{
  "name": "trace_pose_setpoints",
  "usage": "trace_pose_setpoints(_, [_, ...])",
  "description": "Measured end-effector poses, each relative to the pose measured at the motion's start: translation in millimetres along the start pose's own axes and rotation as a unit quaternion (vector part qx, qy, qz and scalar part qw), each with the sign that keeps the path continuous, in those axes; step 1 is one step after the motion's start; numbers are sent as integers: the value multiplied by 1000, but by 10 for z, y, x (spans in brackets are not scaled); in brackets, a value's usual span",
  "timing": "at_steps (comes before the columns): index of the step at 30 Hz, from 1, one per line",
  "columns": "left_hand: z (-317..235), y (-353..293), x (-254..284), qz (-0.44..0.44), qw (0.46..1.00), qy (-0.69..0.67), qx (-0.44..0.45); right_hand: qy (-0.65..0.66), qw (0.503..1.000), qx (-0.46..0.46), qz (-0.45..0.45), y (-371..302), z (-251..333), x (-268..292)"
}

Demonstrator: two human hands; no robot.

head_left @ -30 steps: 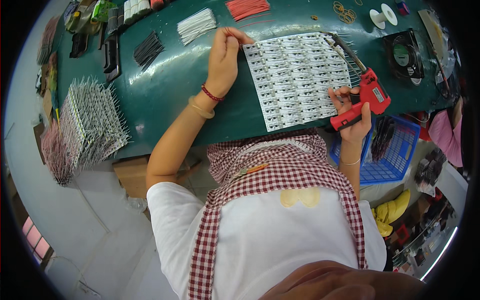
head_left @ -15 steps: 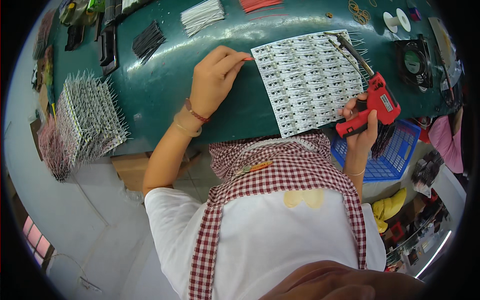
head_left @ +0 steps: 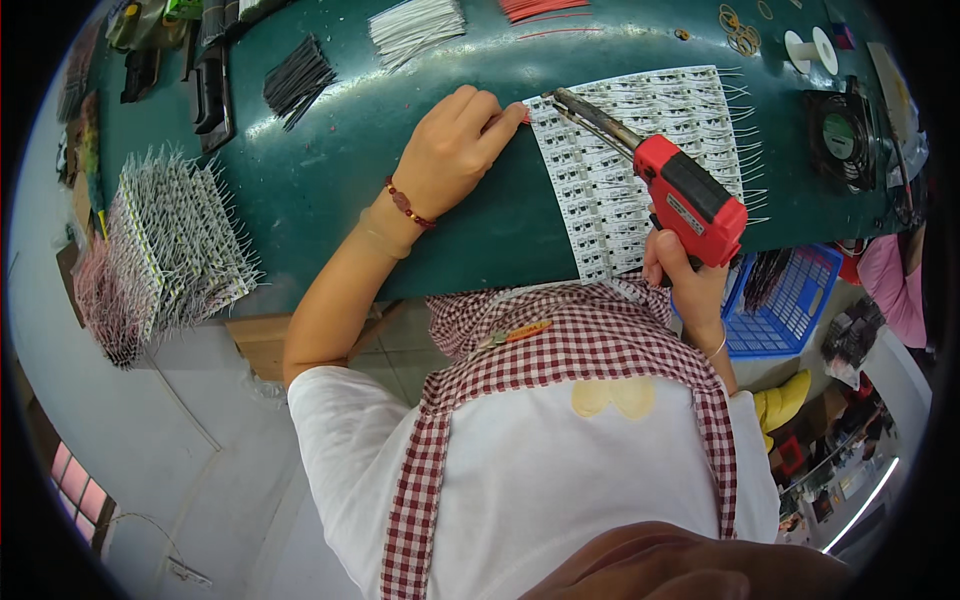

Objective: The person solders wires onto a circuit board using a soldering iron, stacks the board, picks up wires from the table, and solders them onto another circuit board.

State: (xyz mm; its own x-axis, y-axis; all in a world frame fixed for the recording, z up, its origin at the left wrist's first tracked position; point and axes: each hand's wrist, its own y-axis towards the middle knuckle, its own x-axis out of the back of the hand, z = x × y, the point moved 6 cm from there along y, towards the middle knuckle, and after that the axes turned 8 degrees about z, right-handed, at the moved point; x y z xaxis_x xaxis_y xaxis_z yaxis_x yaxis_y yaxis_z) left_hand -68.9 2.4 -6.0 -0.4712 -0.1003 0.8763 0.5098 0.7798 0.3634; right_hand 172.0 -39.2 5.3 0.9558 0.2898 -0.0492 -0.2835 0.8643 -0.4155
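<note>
A sheet of small white circuit boards lies on the green table, with thin wires fringing its right edge. My left hand is closed at the sheet's upper left corner, pinching red wire, of which only a short bit shows by the fingertips. My right hand grips the handle of a red and black soldering gun from below. The gun slants up and left across the sheet, its metal tip close to the left fingertips. Whether the tip touches a board I cannot tell.
Bundles of black wires, white wires and red wires lie along the far side. A stack of wired boards stands at left. On the right are a white spool, a black fan and a blue basket.
The soldering gun has swung left across the sheet, its tip going from the upper right to the upper left corner. My left hand has shifted slightly right in the picture.
</note>
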Motion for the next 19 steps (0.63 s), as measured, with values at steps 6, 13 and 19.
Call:
trace_pose_setpoints(6, [14,21,-8,-2,1000,-7,6,-7,1000,-19,-9,19,-73,44])
trace_pose_setpoints(13, [13,25,-30,17,1000,11,6,-145,989,-5,9,22,-151,73])
trace_pose_setpoints(19, [5,23,-33,14,1000,13,7,-71,997,-30,29,-49,-134,123])
